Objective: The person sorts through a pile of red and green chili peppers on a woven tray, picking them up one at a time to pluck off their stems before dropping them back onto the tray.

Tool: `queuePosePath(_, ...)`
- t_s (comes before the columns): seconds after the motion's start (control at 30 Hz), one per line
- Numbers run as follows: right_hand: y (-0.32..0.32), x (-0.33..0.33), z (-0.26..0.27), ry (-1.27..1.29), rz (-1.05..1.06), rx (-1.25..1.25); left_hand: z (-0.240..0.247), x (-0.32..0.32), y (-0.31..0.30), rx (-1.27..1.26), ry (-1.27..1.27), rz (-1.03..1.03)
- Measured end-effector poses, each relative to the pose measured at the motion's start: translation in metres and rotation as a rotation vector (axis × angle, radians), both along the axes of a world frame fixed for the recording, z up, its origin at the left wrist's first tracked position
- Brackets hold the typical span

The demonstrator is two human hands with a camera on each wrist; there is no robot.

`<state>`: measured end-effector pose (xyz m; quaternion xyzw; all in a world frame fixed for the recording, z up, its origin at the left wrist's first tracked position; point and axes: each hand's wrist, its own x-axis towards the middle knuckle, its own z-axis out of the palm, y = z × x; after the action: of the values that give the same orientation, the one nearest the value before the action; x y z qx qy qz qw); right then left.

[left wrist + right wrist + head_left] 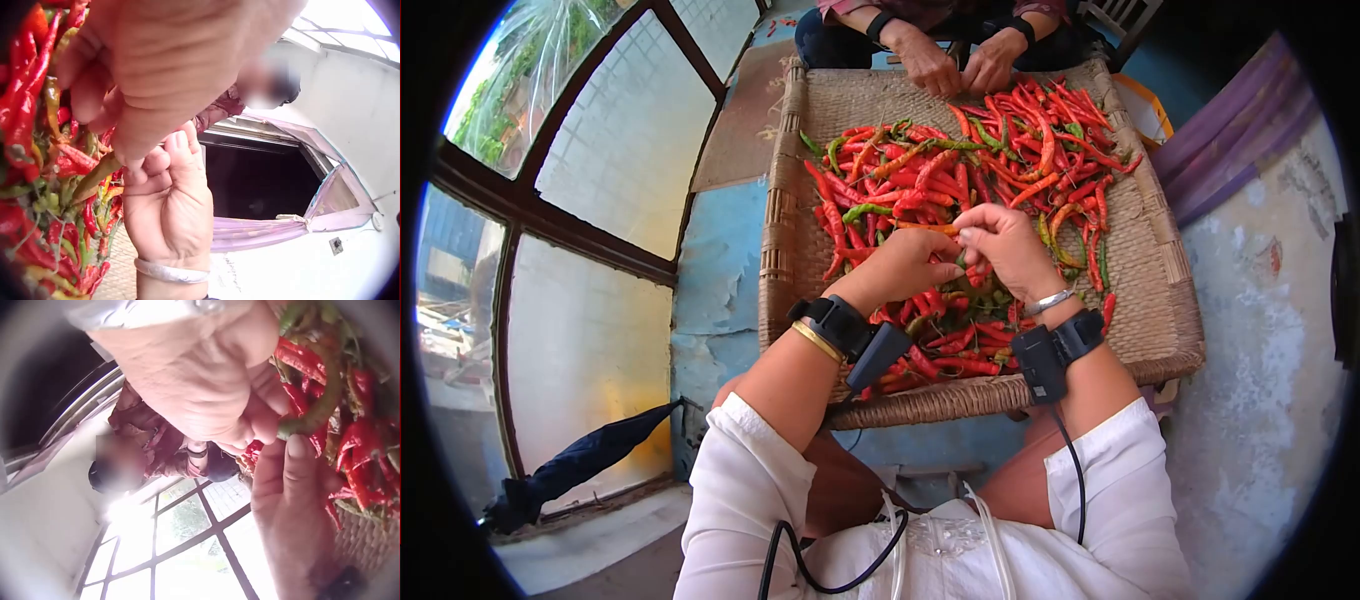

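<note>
Just above the woven tan tray [1150, 300], a curved olive-green chilli pepper [328, 394] is pinched near one end by the left grip [912, 262], nearer its body, and the right grip [1008, 248], its length pointed away, with glossy red chillies [925, 185] heaped beyond.

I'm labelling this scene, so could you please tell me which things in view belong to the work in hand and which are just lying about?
Part of the work:
- left hand
- right hand
- greenish chilli at their fingertips
- heaped chillies
- woven tray

Just around:
- dark folded umbrella
- purple curtain
</note>
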<state>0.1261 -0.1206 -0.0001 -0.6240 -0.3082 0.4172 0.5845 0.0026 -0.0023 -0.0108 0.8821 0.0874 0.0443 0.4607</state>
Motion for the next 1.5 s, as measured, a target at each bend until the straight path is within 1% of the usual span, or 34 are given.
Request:
queuePosePath(0.03, 0.0, 0.001, 0.001, -0.002, 0.004, -0.005, 0.002, 0.0, -0.002, -0.087, 0.048, -0.021)
queuePosePath(0.07, -0.001, 0.001, 0.003, 0.107, -0.052, 0.085, 0.003, 0.001, -0.004, -0.091, 0.047, -0.018)
queuePosePath(0.13, 0.0, 0.002, 0.004, 0.291, -0.129, 0.253, 0.008, 0.002, -0.009, -0.561, 0.105, -0.001)
queuePosePath(0.17, 0.0, 0.002, 0.007, 0.29, -0.128, 0.248, 0.012, 0.001, -0.01, -0.566, 0.104, 0.0)
queuePosePath(0.23, -0.002, 0.004, 0.018, 0.453, -0.185, 0.33, 0.026, 0.0, -0.011, -0.655, 0.077, 0.095)
queuePosePath(0.27, -0.004, 0.005, 0.021, 0.375, -0.142, 0.255, 0.024, 0.001, -0.009, -0.623, 0.064, 0.109)
queuePosePath(0.3, -0.005, 0.004, 0.024, 0.374, -0.144, 0.253, 0.025, 0.0, -0.009, -0.626, 0.063, 0.108)
queuePosePath(0.37, -0.006, -0.001, 0.026, 0.012, 0.069, -0.063, 0.029, -0.001, -0.011, -0.507, -0.017, 0.111)
queuePosePath(0.4, -0.005, -0.004, 0.025, -0.006, 0.078, -0.057, 0.029, -0.002, -0.01, -0.47, 0.037, 0.094)
queuePosePath(0.5, -0.006, 0.006, 0.019, 0.063, 0.068, -0.085, 0.023, -0.001, -0.011, -0.423, 0.013, 0.087)
queuePosePath(0.53, -0.007, 0.011, 0.023, 0.096, 0.021, -0.127, 0.017, -0.001, -0.01, -0.423, 0.015, 0.086)
queuePosePath(0.57, -0.009, 0.015, 0.028, 0.096, 0.02, -0.126, 0.009, 0.0, -0.007, -0.289, -0.019, 0.088)
queuePosePath(0.6, -0.011, 0.02, 0.032, 0.141, -0.034, -0.065, 0.008, 0.001, -0.006, -0.154, -0.053, 0.089)
queuePosePath(0.63, -0.013, 0.026, 0.035, 0.185, -0.087, -0.004, 0.007, 0.0, -0.004, -0.153, -0.054, 0.088)
queuePosePath(0.67, -0.014, 0.036, 0.029, 0.309, -0.067, 0.212, 0.007, -0.001, -0.003, -0.042, 0.026, 0.059)
queuePosePath(0.7, -0.011, 0.032, 0.038, 0.412, -0.263, 0.344, 0.008, -0.002, -0.003, 0.07, 0.107, 0.029)
queuePosePath(0.77, -0.013, 0.029, 0.045, 0.392, -0.385, 0.273, 0.005, -0.004, -0.003, 0.112, 0.133, -0.002)
queuePosePath(0.83, -0.013, 0.036, 0.025, 0.005, -0.094, -0.067, 0.002, -0.005, -0.002, 0.162, 0.157, -0.035)
queuePosePath(0.87, -0.013, 0.033, 0.017, -0.248, 0.055, -0.224, 0.0, -0.006, -0.001, 0.166, 0.137, -0.052)
queuePosePath(0.9, -0.009, 0.028, -0.001, -0.461, 0.152, -0.21, -0.001, -0.006, -0.001, 0.169, 0.118, -0.068)
queuePosePath(0.97, -0.007, 0.021, -0.024, -0.86, 0.335, -0.093, 0.0, -0.006, 0.0, 0.187, 0.128, -0.059)
queuePosePath(1.0, -0.008, 0.018, -0.026, -0.862, 0.336, -0.092, 0.0, -0.007, 0.0, 0.204, 0.138, -0.051)
queuePosePath(1.07, -0.011, 0.013, -0.028, -1.17, 0.469, -0.143, -0.003, -0.007, 0.001, 0.23, 0.143, -0.054)
queuePosePath(1.1, -0.012, 0.009, -0.027, -1.172, 0.471, -0.143, -0.003, -0.007, 0.001, 0.256, 0.15, -0.061)
queuePosePath(1.17, -0.013, 0.001, -0.021, -1.2, 0.53, -0.357, -0.002, -0.006, 0.0, 0.266, 0.146, -0.065)
queuePosePath(1.23, -0.011, 0.003, -0.015, -1.225, 0.559, -0.358, -0.002, -0.005, 0.0, 0.278, 0.141, -0.07)
queuePosePath(1.3, -0.009, 0.005, -0.008, -1.217, 0.423, -0.232, -0.005, -0.003, -0.001, 0.224, 0.045, 0.034)
queuePosePath(1.33, -0.007, 0.006, -0.003, -1.217, 0.424, -0.232, -0.005, -0.001, -0.002, 0.224, 0.044, 0.035)
queuePosePath(1.4, -0.004, 0.005, 0.007, -0.628, 0.123, -0.026, -0.001, 0.0, -0.004, 0.043, -0.242, 0.088)
queuePosePath(1.43, -0.004, 0.004, 0.008, -0.627, 0.124, -0.026, 0.003, 0.001, -0.007, 0.042, -0.242, 0.089)
queuePosePath(1.5, -0.005, 0.003, 0.008, 0.29, 0.039, 0.134, 0.012, 0.002, -0.011, -0.381, -0.079, 0.192)
